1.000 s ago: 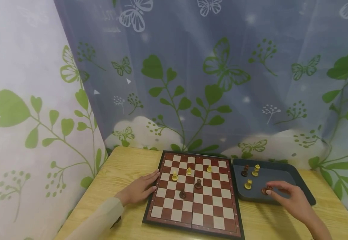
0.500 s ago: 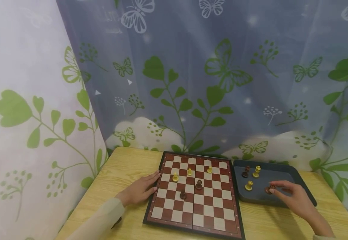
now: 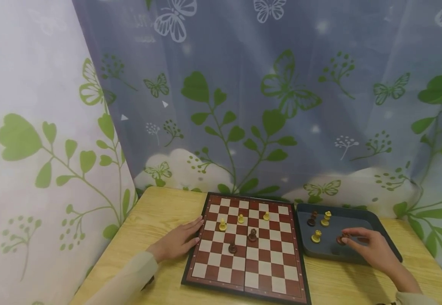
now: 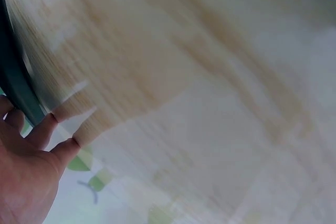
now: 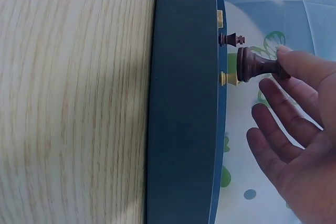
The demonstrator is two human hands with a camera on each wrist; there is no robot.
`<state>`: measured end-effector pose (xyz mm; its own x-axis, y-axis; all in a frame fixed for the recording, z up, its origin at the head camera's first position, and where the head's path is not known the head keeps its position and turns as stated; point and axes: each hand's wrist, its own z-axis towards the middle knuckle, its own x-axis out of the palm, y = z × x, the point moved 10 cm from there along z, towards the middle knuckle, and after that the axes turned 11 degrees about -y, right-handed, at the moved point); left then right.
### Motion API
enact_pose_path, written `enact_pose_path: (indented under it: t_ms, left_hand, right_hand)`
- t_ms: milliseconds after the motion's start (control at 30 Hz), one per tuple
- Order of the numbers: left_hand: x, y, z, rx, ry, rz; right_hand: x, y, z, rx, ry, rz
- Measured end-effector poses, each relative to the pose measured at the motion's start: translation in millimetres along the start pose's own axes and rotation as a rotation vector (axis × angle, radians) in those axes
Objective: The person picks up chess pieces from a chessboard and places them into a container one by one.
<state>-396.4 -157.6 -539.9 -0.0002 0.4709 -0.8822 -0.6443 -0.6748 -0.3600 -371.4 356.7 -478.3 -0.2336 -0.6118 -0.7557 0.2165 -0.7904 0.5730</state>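
My right hand [image 3: 371,250] is over the dark grey tray [image 3: 352,217] and pinches a dark brown chess piece [image 5: 252,65] near its top, between thumb and index finger. In the right wrist view the piece's round base shows and its head is hidden by the fingertips. Standing in the tray are a dark piece [image 3: 312,218] and two yellow pieces, a farther one [image 3: 325,218] and a nearer one [image 3: 316,236]. My left hand [image 3: 177,240] rests with fairly straight fingers at the left edge of the red and white chessboard [image 3: 240,274].
Three yellow pieces stand on the board's far half, one [image 3: 222,225] left of the others. Two dark pieces stand near its middle, the taller one [image 3: 252,234] by the fold. The wooden table [image 3: 171,199] meets a patterned curtain [image 3: 240,106] behind.
Within the tray, my right hand has shifted slightly to the right with the dark piece. My left hand stays at the board's edge, and the other pieces stand as before.
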Motion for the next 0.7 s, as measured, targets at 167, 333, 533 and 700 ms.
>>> enact_pose_path:
  t_ms: [167,333,533,700]
  left_hand:
    - [-0.3,0.9,-0.2,0.003,-0.008,0.001]
    - [-0.6,0.5,0.1,0.0,-0.007,-0.008]
    - [-1.6,-1.7,-0.2,0.002,-0.004,-0.011]
    - [-3.5,-3.8,-0.3,0.004,-0.007,-0.006]
  right_hand:
    - [3.7,-1.1,2.0,0.002,0.009,0.01]
    - [10.5,-2.0,3.0,0.01,0.035,0.015]
    - [16.4,-2.5,4.1,0.014,0.047,0.012]
    - [19.0,-1.3,6.6,0.003,0.051,0.002]
